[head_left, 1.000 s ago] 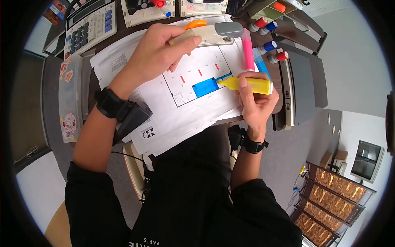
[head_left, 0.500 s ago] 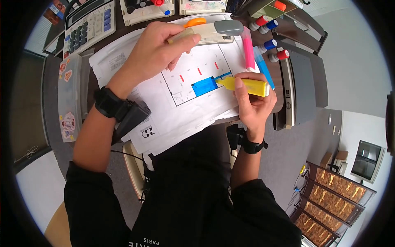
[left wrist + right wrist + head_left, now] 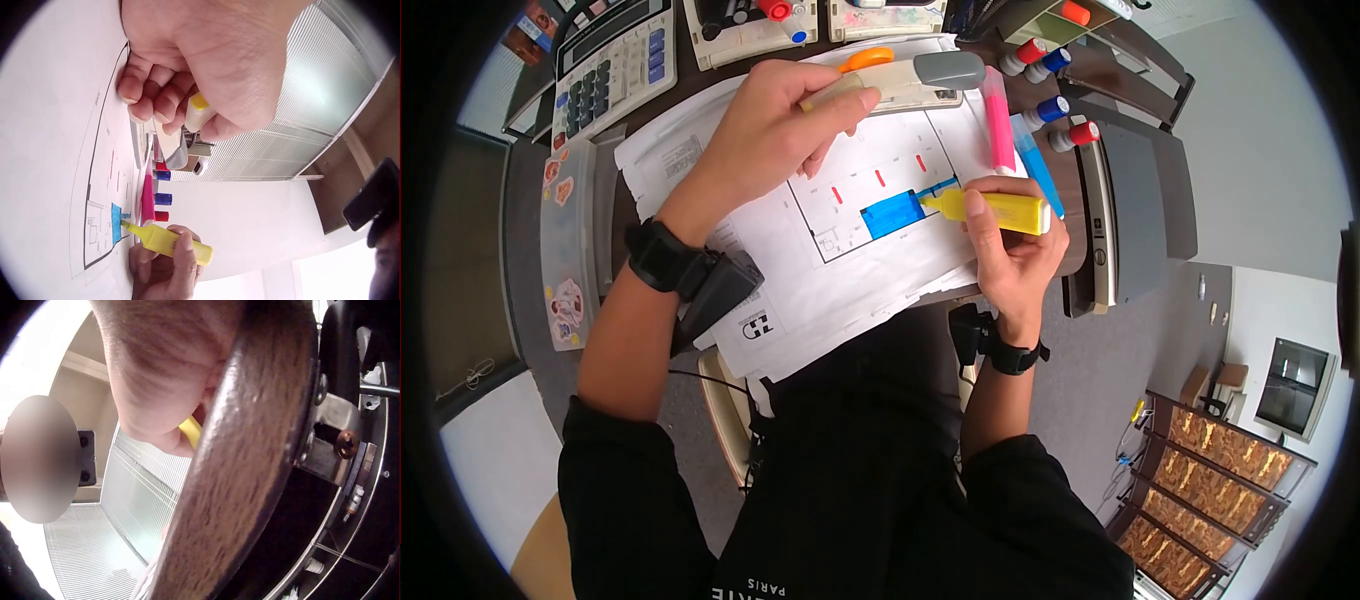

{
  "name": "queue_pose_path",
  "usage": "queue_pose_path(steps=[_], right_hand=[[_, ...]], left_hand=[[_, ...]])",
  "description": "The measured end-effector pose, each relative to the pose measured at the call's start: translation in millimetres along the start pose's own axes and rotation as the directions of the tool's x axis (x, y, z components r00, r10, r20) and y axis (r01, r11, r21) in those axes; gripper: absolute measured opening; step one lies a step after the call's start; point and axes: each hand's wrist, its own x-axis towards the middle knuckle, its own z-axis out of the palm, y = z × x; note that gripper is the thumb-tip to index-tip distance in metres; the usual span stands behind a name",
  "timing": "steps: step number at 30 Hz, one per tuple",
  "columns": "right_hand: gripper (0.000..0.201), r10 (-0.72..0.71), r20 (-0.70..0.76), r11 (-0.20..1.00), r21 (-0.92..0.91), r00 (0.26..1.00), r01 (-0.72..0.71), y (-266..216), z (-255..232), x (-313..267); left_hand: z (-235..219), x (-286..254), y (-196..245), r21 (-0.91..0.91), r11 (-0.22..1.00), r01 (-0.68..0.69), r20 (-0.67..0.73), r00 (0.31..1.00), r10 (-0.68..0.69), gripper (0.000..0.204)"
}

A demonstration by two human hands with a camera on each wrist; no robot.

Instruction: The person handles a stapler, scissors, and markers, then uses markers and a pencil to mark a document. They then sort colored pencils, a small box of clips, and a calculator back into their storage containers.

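In the head view my right hand (image 3: pixel 1022 245) holds a yellow highlighter (image 3: pixel 1005 212), thumb on top. Its tip meets the right end of a blue-coloured block (image 3: pixel 892 214) on a printed floor plan (image 3: pixel 840 238). My left hand (image 3: pixel 775 125) rests over the top of the sheet. Its thumb and fingers pinch a translucent, yellow-ended cap (image 3: pixel 199 114), seen in the left wrist view. Just beyond that hand lies a beige and grey stapler (image 3: pixel 948 72). The right wrist view shows only a bit of the yellow highlighter (image 3: pixel 190 431) behind the wooden table edge (image 3: pixel 231 469).
A pink highlighter (image 3: pixel 999 125) and a blue highlighter (image 3: pixel 1037 165) lie along the sheet's right side. Several red- and blue-capped bottles (image 3: pixel 1072 136) stand beyond them. Orange scissor handles (image 3: pixel 867 58) show behind the stapler. A calculator (image 3: pixel 612 75) sits at the upper left.
The yellow highlighter's tip has shifted slightly left along the right end of the blue block. My left hand keeps its grip on the cap, nearly still.
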Motion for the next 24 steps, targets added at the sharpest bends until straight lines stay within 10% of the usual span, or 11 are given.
queue_pose_path(steps=[24], right_hand=[[0.014, -0.027, -0.076, 0.993, -0.121, 0.997, 0.018, 10, -3, 1]], left_hand=[[0, 0, 0, -0.009, 1.0, 0.008, -0.012, 1.0, -0.008, 0.037]])
